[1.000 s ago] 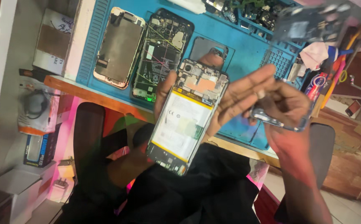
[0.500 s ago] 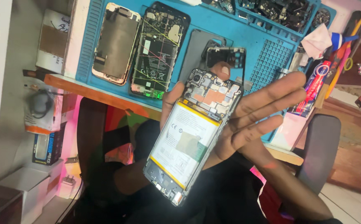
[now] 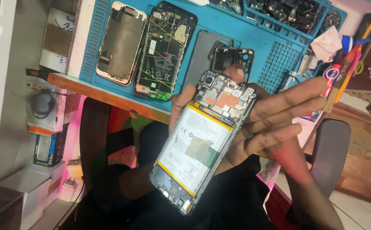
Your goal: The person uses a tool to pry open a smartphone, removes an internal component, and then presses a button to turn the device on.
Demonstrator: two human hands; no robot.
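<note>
An opened phone (image 3: 198, 145) with its back off is held up over my lap, showing a white battery and the circuit board at its top. My left hand (image 3: 178, 106) grips it from behind, thumb on the left edge and a fingertip at the top. My right hand (image 3: 275, 123) lies against the phone's right edge with its fingers stretched and apart, holding nothing of its own.
A blue work mat (image 3: 271, 64) on the bench carries two more opened phones (image 3: 121, 42) (image 3: 164, 47), a grey back cover (image 3: 200, 55) and a black frame piece (image 3: 232, 57). Loose parts fill its tray (image 3: 288, 10). Tools (image 3: 352, 55), a tissue (image 3: 326, 42) and boxes (image 3: 44, 106) lie around.
A second ago my right hand held a shiny frame-like part off to the right. That part is gone from it, and its open fingers rest along the phone. The view has shifted slightly.
</note>
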